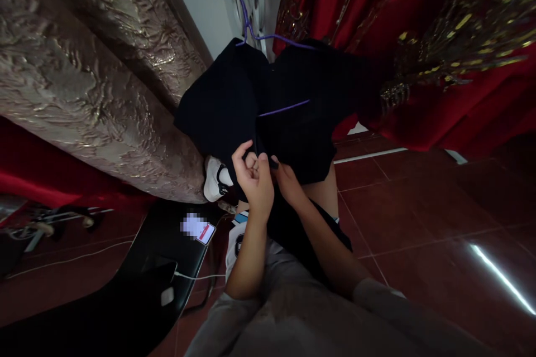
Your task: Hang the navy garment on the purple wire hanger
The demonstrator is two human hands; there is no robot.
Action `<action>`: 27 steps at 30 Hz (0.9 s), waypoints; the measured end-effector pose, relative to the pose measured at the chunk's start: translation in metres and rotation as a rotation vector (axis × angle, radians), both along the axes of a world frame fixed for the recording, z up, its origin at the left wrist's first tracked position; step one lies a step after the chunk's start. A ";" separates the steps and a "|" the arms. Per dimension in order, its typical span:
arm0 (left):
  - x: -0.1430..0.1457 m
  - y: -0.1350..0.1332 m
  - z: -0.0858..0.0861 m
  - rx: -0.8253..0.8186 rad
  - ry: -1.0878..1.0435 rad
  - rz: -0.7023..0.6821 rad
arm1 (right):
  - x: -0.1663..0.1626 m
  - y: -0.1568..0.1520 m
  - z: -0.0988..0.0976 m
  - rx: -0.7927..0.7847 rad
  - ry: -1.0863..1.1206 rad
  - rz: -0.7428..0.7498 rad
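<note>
Both hands meet at the lower front edge of a black garment (293, 95) that hangs on a purple hanger (251, 33), straight ahead of the person and just above the fingers. The left hand (251, 175) is curled, its thumb and fingers pinched together on the dark cloth at the middle seam. The right hand (287, 178) sits just beside it, touching the same edge, its fingers mostly hidden behind the fabric, so I cannot tell how they are set. The garment's long axis runs up and down from the hanger to the hands, and both hands are about equally near. A red embroidered dress (439, 56) hangs to the right, a brown brocade curtain (84, 78) to the left, and a phone (199, 228) lies on a black chair (125, 301) below.
</note>
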State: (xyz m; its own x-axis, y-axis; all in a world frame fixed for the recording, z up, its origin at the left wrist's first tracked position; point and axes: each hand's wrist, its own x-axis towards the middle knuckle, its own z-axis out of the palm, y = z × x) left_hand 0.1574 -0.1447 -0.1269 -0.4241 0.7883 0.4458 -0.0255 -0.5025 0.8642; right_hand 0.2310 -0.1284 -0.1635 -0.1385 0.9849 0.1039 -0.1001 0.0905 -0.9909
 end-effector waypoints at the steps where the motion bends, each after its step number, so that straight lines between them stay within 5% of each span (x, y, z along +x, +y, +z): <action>1: -0.001 -0.002 0.001 -0.001 -0.015 -0.016 | -0.003 0.003 -0.001 -0.025 0.036 0.024; 5: -0.016 0.002 -0.002 0.047 -0.073 -0.026 | 0.004 0.006 0.002 -0.022 0.069 -0.094; 8: -0.035 0.009 -0.017 -0.038 -0.038 -0.181 | 0.014 0.002 0.001 -0.062 0.070 -0.117; 11: -0.049 0.015 -0.033 -0.242 0.199 -0.399 | 0.018 0.000 -0.002 -0.103 0.065 -0.030; 14: -0.048 0.015 -0.040 -0.282 0.235 -0.373 | 0.020 0.005 0.007 -0.129 0.055 0.082; 16: -0.040 0.016 -0.043 -0.238 0.192 -0.269 | 0.020 0.016 0.028 -0.120 0.030 0.126; 19: -0.023 0.021 -0.052 -0.200 0.222 -0.118 | 0.021 0.041 0.084 0.000 0.038 0.122; 23: -0.006 0.034 -0.068 -0.210 0.327 -0.091 | 0.020 0.073 0.158 0.268 0.225 -0.097; 27: -0.009 0.037 -0.046 -0.200 0.517 -0.351 | 0.020 0.079 0.164 0.289 0.257 -0.130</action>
